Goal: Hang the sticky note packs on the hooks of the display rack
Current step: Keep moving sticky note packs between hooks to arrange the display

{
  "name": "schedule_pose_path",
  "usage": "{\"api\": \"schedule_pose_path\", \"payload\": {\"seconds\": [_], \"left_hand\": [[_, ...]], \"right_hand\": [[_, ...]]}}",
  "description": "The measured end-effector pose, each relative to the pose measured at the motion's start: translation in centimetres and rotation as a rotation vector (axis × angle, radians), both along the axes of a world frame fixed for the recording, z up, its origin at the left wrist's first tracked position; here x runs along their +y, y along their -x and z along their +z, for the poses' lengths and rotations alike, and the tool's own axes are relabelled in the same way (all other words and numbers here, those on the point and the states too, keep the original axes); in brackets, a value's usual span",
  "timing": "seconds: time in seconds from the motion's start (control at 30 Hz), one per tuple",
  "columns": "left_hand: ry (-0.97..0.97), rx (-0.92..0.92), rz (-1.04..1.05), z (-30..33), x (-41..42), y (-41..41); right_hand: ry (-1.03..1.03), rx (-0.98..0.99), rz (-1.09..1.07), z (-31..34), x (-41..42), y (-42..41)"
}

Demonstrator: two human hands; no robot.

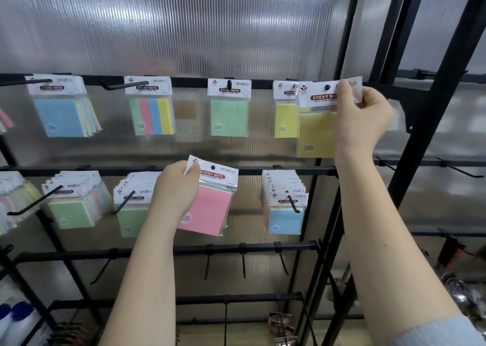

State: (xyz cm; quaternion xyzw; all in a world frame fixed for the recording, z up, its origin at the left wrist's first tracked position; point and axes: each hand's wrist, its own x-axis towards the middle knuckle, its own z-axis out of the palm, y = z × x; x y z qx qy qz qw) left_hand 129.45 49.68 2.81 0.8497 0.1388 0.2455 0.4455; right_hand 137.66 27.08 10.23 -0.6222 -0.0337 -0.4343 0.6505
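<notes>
Leftmost, at about nine o'clock in the view, a blue sticky note pack [61,117] hangs from the top bar of the black display rack [289,172], with more packs stacked behind it. Next along the same bar hangs a striped pack [152,115] in green, pink, blue and yellow, then a pale green pack [229,117] near twelve o'clock on its own short hook [229,84].

Below, on the second bar, a thick bunch of green-fronted packs [72,209] sits on a long hook at eight o'clock, and a second green bunch [131,214] hangs just beside it, partly hidden by the left hand [176,188].

That left hand, close to the centre of the view, grips a pink sticky note pack [210,209] by its upper left corner, thumb over the front of the white header and fingers curled behind. The pack is tilted, its hanging hole free of any hook, and it is held in front of the second bar.

Right of it, at about four o'clock from the pink pack, a blue-fronted bunch [285,214] hangs on a hook.

Up at two o'clock, a light yellow pack [286,119] hangs on the top bar. Overlapping its right edge is a deeper yellow sticky note pack [317,135], pinched at the right end of its header by the right hand [364,119], thumb in front. A hook tip shows through its header hole.
</notes>
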Motion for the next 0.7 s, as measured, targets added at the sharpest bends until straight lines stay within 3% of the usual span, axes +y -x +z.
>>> {"api": "schedule_pose_path", "payload": {"seconds": [0.7], "left_hand": [[0.054,-0.095,0.051,2.1,0.3,-0.7]], "right_hand": [[-0.027,0.362,0.104,0.9,3.0,-9.2]]}}
